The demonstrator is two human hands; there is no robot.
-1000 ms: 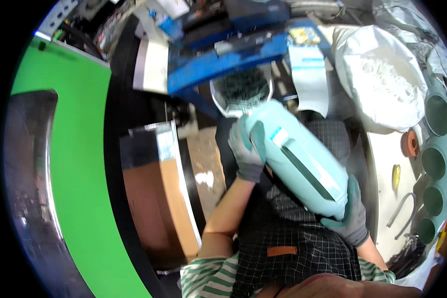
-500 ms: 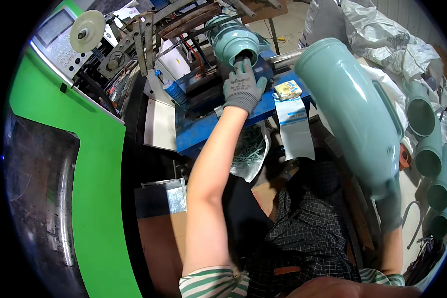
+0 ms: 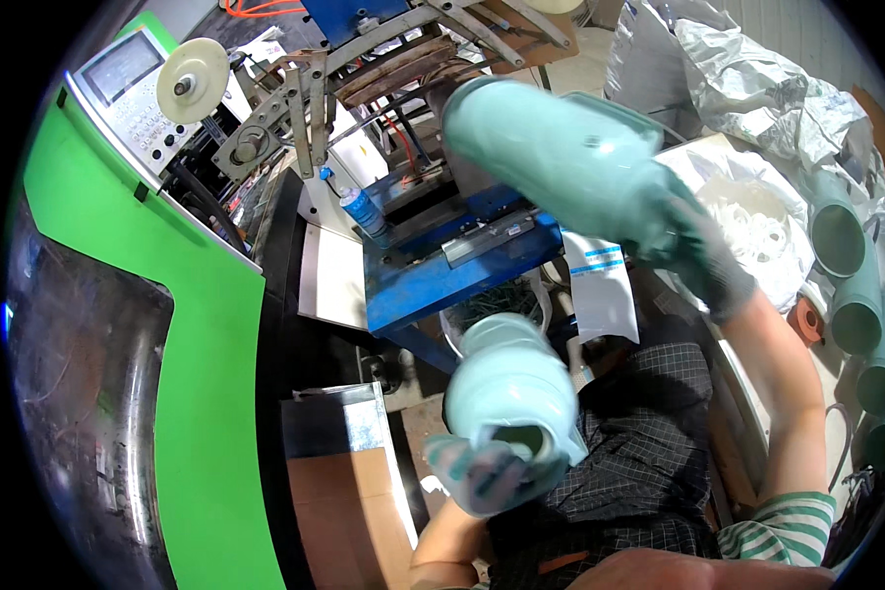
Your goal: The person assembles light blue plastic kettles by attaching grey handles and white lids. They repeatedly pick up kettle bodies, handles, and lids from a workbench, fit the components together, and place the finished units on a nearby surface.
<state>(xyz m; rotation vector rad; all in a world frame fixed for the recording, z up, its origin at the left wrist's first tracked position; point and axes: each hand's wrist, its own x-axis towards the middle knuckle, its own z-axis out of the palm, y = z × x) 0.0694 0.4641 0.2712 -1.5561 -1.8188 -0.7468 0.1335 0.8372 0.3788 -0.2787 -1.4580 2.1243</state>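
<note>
My left hand (image 3: pixel 492 477), in a grey glove with green-coated fingers, is closed on a pale green plastic flask shell (image 3: pixel 511 383) low over my lap. The shell's round opening faces me, and its far end is blurred by motion. My right hand (image 3: pixel 698 251), gloved too, grips the narrow end of a second green flask shell (image 3: pixel 551 147). That shell is tilted, its wide end toward the upper left, above the right part of the blue machine bench (image 3: pixel 462 280). A strip-like handle runs along its far side. Both shells hide parts of the bench.
A green machine cabinet (image 3: pixel 202 324) with a control panel (image 3: pixel 133 98) stands at the left. On the bench is a blue spray can (image 3: pixel 364 211). At the right lie a bag of white rings (image 3: pixel 757 231), more green shells (image 3: pixel 855 320) and an orange-brown ring (image 3: pixel 806 320).
The first shell has come off the bench machine toward my lap in my left hand. My right hand has raised the second shell up and leftward, over the bench. The view has shifted slightly.
</note>
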